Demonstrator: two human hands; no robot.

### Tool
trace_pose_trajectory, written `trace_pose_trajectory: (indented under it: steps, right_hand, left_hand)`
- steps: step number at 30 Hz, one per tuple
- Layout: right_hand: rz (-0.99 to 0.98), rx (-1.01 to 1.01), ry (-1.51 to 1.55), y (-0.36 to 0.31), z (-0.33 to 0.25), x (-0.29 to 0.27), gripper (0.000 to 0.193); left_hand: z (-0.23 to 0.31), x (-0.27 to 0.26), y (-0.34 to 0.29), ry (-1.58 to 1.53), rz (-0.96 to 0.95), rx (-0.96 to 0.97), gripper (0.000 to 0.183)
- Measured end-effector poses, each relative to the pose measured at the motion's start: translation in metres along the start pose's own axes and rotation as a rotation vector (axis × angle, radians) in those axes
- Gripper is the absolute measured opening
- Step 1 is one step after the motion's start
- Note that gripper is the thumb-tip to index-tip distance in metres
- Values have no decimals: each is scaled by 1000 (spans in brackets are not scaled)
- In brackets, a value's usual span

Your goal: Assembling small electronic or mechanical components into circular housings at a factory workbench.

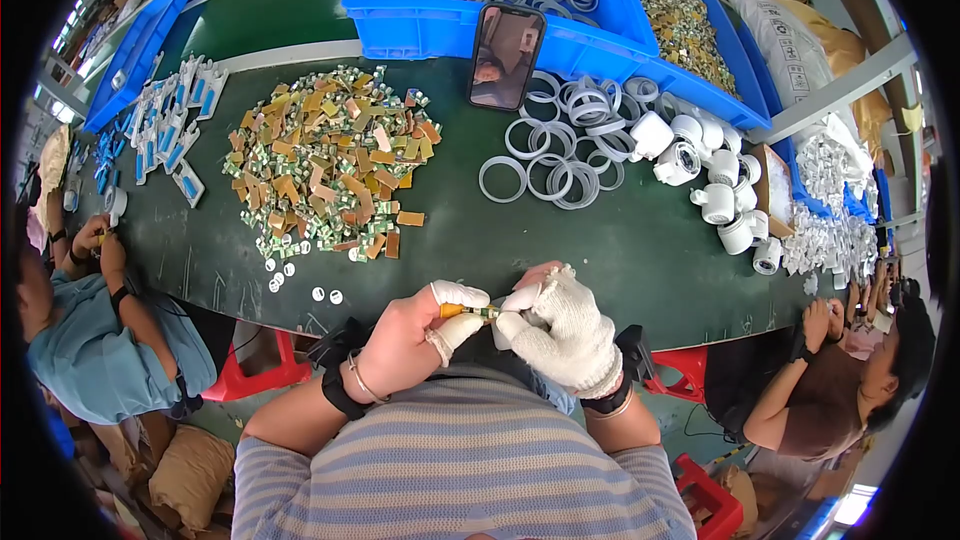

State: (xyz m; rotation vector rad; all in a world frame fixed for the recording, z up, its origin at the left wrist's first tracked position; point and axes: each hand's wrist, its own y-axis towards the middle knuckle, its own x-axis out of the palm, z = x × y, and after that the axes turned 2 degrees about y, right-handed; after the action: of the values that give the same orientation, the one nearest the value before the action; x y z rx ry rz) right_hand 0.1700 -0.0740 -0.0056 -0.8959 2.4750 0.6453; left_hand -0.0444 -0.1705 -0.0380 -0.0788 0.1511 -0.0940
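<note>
Close to the table's near edge, my left hand [402, 338], with white finger cots on thumb and index finger, pinches a small green circuit board [486, 313] with an orange-yellow end. My right hand [568, 335], in a white knit glove, is closed at the board's right end. Its curled fingers hide that end, and a pale piece just below is too covered to identify. Ahead to the left lies a wide heap of small circuit boards [335, 155] with tan backings. Several white round discs [319, 294] lie between this heap and my left hand.
Translucent rings [565, 180] and white cylindrical housings [715, 202] lie at the right. A phone [506, 60] leans against a blue bin [410, 35] of rings. Another blue bin [750, 90] holds small parts. Blue-and-white pieces [178, 125] lie far left. People [105, 340] sit on both sides.
</note>
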Motion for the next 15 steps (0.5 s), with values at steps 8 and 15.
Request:
trace_pose_trajectory:
  steps: [8, 15]
  right_hand:
    - [-127, 142, 184, -3, 9, -4, 10]
    - [-7, 120, 262, -18, 9, 10, 10]
  left_hand:
    - [5, -4, 0, -37, -87, 3, 27]
    - [-10, 1, -4, -166, -83, -42, 30]
